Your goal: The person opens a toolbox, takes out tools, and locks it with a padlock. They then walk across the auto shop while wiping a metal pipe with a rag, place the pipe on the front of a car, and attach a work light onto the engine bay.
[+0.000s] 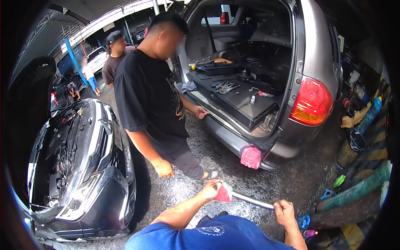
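Note:
My left hand (211, 189) is closed around a red cloth (223, 193) at one end of a shiny metal rod (253, 201). Near the rod's other end, my right hand (284, 212) has its fingers wrapped round the metal. The rod lies roughly level in front of my blue shirt (233, 233). Beyond it, a pink cloth (251, 156) rests on the rear bumper (221, 135) of a grey car with its back open. Pliers and other tools (227, 88) lie on the dark cargo floor (246, 104).
A person in a black shirt (146, 91) stands ahead on the left, one hand by the bumper; others are behind. A dark car (93, 200) with its hood up is at left. Cylinders (354, 187) and a green bottle (339, 181) are at right.

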Tool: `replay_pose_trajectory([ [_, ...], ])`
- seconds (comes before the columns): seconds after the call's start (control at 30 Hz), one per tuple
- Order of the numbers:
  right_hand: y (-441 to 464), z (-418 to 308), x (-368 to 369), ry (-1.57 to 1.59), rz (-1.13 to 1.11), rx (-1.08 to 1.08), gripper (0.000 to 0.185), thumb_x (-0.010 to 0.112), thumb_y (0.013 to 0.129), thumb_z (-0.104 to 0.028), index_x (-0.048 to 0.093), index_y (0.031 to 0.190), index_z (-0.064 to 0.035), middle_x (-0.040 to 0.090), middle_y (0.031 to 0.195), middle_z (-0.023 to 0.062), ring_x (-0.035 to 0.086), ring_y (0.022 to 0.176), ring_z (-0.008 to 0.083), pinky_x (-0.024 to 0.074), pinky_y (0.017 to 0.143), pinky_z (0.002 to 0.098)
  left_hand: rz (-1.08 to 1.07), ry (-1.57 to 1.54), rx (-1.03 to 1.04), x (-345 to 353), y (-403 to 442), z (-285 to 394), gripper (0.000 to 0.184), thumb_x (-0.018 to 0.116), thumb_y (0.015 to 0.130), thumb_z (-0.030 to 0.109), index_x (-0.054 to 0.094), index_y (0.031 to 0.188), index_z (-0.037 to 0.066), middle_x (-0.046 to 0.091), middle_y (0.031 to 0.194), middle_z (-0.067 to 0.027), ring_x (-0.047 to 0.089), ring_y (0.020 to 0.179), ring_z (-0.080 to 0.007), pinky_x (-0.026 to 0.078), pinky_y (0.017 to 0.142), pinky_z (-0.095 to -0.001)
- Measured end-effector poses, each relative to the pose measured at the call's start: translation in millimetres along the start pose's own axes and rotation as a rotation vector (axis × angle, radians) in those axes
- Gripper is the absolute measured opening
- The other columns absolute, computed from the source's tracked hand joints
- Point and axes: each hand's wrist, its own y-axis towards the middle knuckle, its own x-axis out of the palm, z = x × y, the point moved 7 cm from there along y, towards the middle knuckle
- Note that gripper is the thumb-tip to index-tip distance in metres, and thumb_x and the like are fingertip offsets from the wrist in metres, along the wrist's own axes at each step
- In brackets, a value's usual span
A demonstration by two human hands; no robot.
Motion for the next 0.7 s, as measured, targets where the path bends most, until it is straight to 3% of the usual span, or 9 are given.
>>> replay_pose_trajectory([
  [0.03, 8, -7, -4, 0.001, -0.006, 0.010, 0.016, 0.064, 0.085, -0.017, 0.062, 0.078, -0.0030, 0.059, 0.061, 0.0118, 0.057, 0.052, 0.0219, 0.0447, 0.052, 0.0381, 0.045, -0.041, -0.159, 0, -7, -7, 0.014, 0.047, 0.099, 0.013, 0.057, 0.097, 0.003, 0.064, 0.093, -0.0100, 0.066, 0.085, -0.0226, 0.053, 0.079, -0.0317],
  [0.1, 15, -58, -10, -0.176, -0.060, -0.498, 0.010, 0.072, 0.076, -0.013, 0.064, 0.077, -0.0061, 0.060, 0.062, 0.0074, 0.058, 0.052, 0.0251, 0.0456, 0.052, 0.0369, 0.052, -0.099, -0.345, 11, -29, -4, 0.016, 0.047, 0.099, 0.016, 0.056, 0.099, 0.002, 0.064, 0.092, -0.0098, 0.065, 0.082, -0.0228, 0.055, 0.077, -0.0331],
  [0.23, 23, -90, -18, -0.238, -0.209, -0.614, 0.012, 0.074, 0.071, -0.012, 0.064, 0.078, -0.0078, 0.055, 0.059, 0.0046, 0.055, 0.050, 0.0252, 0.0438, 0.051, 0.0375, -0.025, -0.192, -0.615, 10, -49, -45, 0.020, 0.047, 0.100, 0.021, 0.055, 0.103, 0.002, 0.062, 0.092, -0.0089, 0.064, 0.080, -0.0229, 0.056, 0.074, -0.0363],
  [0.43, 17, -24, -10, -0.092, -0.132, -0.376, 0.008, 0.067, 0.082, -0.013, 0.065, 0.079, -0.0056, 0.066, 0.071, 0.0122, 0.066, 0.064, 0.0307, 0.0531, 0.059, 0.0381, 0.183, -0.132, -0.189, 3, -52, -2, 0.023, 0.050, 0.099, 0.020, 0.055, 0.109, -0.001, 0.065, 0.094, -0.0090, 0.063, 0.083, -0.0161, 0.052, 0.074, -0.0314],
  [0.5, 10, 8, 4, 0.041, -0.212, -0.071, 0.013, 0.063, 0.088, -0.016, 0.067, 0.085, -0.0043, 0.066, 0.071, 0.0132, 0.066, 0.063, 0.0295, 0.0520, 0.058, 0.0369, 0.248, 0.096, 0.077, -13, -47, 12, 0.021, 0.051, 0.099, 0.018, 0.056, 0.107, -0.001, 0.067, 0.092, -0.0107, 0.064, 0.080, -0.0156, 0.052, 0.074, -0.0299],
  [0.57, -6, 38, 30, 0.119, -0.359, 0.067, 0.019, 0.058, 0.093, -0.018, 0.068, 0.099, -0.0027, 0.065, 0.068, 0.0111, 0.062, 0.062, 0.0191, 0.0490, 0.059, 0.0326, 0.305, 0.128, 0.166, -23, -50, 17, 0.021, 0.053, 0.097, 0.015, 0.053, 0.109, -0.002, 0.068, 0.086, -0.0117, 0.065, 0.078, -0.0192, 0.053, 0.075, -0.0316],
  [0.63, -23, 56, 65, 0.335, -0.520, 0.261, 0.023, 0.058, 0.094, -0.021, 0.068, 0.101, -0.0017, 0.066, 0.072, 0.0070, 0.059, 0.065, 0.0153, 0.0488, 0.061, 0.0324, 0.422, -0.206, 0.333, -34, -61, 27, 0.023, 0.054, 0.094, 0.011, 0.050, 0.114, 0.001, 0.066, 0.088, -0.0136, 0.066, 0.077, -0.0259, 0.055, 0.078, -0.0398],
  [0.67, -30, 55, 80, 0.405, -0.604, 0.303, 0.024, 0.059, 0.095, -0.022, 0.068, 0.103, -0.0012, 0.067, 0.076, 0.0058, 0.060, 0.069, 0.0144, 0.0494, 0.064, 0.0322, 0.422, -0.555, 0.308, -32, -66, 26, 0.032, 0.059, 0.089, 0.013, 0.049, 0.118, 0.006, 0.063, 0.089, -0.0133, 0.065, 0.077, -0.0315, 0.054, 0.079, -0.0527],
  [0.7, -32, 51, 95, 0.476, -0.683, 0.341, 0.025, 0.059, 0.095, -0.022, 0.068, 0.105, -0.0007, 0.068, 0.079, 0.0046, 0.061, 0.072, 0.0135, 0.0501, 0.066, 0.0320, 0.428, -0.548, 0.316, -31, -73, 36, 0.032, 0.059, 0.089, 0.013, 0.049, 0.118, 0.006, 0.063, 0.089, -0.0133, 0.065, 0.077, -0.0315, 0.054, 0.079, -0.0527],
])
